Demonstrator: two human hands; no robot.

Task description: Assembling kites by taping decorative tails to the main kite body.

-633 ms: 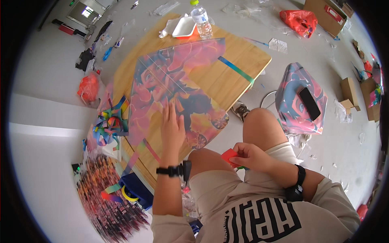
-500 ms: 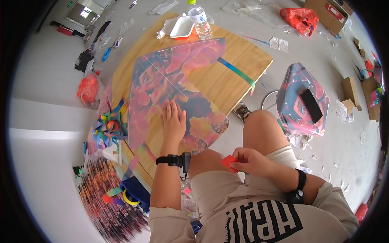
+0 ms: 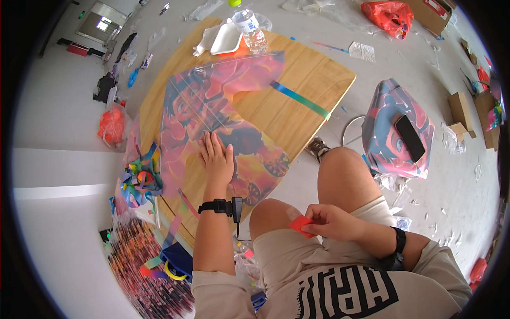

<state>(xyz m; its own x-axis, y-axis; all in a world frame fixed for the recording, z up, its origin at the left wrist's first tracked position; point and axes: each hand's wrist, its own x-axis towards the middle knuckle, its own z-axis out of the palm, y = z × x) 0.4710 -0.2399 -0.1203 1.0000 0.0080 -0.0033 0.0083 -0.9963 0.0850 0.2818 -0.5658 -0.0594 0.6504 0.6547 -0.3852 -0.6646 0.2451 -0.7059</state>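
Observation:
A translucent printed film (image 3: 186, 101) in pink, blue and yellow lies over a wooden tabletop (image 3: 313, 80). My left hand (image 3: 217, 162) rests flat on this film near its middle, fingers spread, with nothing in its grasp. Over my lap, my right hand (image 3: 330, 220) pinches a small flat red piece (image 3: 300, 225) between thumb and fingers; a clear bit shows at its upper edge. I cannot tell exactly what the red piece is. A blue-green strip (image 3: 303, 100) lies across the tabletop to the right of the film.
A water bottle (image 3: 249, 29) and a white tray (image 3: 227, 38) stand at the table's far end. Tangled colourful strips (image 3: 141, 178) hang at its left. To the right, a phone (image 3: 410, 139) lies on a patterned stool (image 3: 382, 114). Scraps and cardboard boxes (image 3: 461, 114) litter the floor.
The film and table sit slightly farther left in the picture. My left hand still lies flat on the film, its fingers more spread. My right hand keeps hold of the red piece.

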